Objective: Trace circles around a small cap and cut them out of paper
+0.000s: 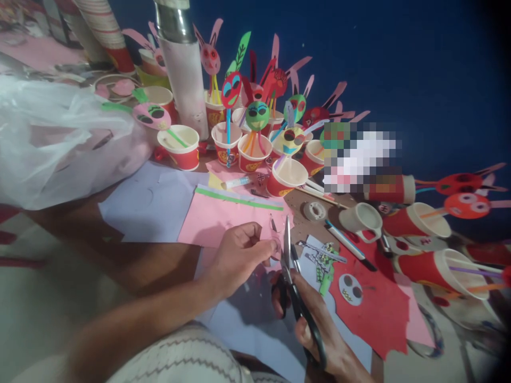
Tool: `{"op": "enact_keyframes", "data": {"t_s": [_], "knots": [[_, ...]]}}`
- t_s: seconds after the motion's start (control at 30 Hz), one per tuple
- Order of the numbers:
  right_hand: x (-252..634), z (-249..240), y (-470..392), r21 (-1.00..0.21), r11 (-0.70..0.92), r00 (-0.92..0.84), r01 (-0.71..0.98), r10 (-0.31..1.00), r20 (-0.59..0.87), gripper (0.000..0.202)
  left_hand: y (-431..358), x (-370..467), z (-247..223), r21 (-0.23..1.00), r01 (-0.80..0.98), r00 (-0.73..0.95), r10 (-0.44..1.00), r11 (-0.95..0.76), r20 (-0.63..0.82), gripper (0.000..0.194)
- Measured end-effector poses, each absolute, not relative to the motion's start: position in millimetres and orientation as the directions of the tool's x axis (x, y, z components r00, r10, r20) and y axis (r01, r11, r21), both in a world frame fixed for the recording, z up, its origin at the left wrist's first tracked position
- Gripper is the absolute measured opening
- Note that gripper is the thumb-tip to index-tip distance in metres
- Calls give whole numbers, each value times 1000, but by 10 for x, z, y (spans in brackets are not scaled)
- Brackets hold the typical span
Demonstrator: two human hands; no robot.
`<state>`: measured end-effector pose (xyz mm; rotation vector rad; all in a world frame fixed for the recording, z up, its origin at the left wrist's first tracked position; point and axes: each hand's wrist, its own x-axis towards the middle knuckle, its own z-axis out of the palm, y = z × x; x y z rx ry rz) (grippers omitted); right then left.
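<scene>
My left hand (241, 255) pinches a small piece of pink paper (276, 239) between thumb and fingers, above the sheets. The scissors (287, 247) are in my right hand (315, 319), its fingers round the black handles. Their blades point away from me, spread apart, just right of the pink piece; whether they touch it I cannot tell. Behind my left hand lies a pink sheet (215, 221) with a green strip along its far edge. Blue-grey paper (247, 314) lies under both hands.
Red paper cups (178, 154) with paper faces on straws stand along the back. A white bottle (183, 80) rises behind them; a plastic bag (59, 143) bulges at left. To the right are red paper (375, 314), a marker (351, 247), a mug (361, 221) and a tape roll (315, 211).
</scene>
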<state>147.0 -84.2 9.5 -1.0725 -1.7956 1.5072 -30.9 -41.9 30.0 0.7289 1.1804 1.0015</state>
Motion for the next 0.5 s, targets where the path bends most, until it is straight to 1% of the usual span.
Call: {"op": "enact_keyframes", "data": {"t_s": [0.1,0.17,0.37,0.5], "knots": [[1439,96,-819,-970,25,-524,241,845,-109,56,-422,-310,285,887,-253,71,922,386,-381,18],[1434,94,-812,-966,26,-529,257,840,-119,57,-426,-309,270,888,-254,81,924,382,-374,20],[1449,94,-828,-964,41,-525,262,845,-107,48,-443,-298,246,875,-242,102,908,419,-406,16],[1448,87,-829,-963,55,-505,263,858,-89,50,-452,-291,223,881,-239,102,913,408,-394,15]]}}
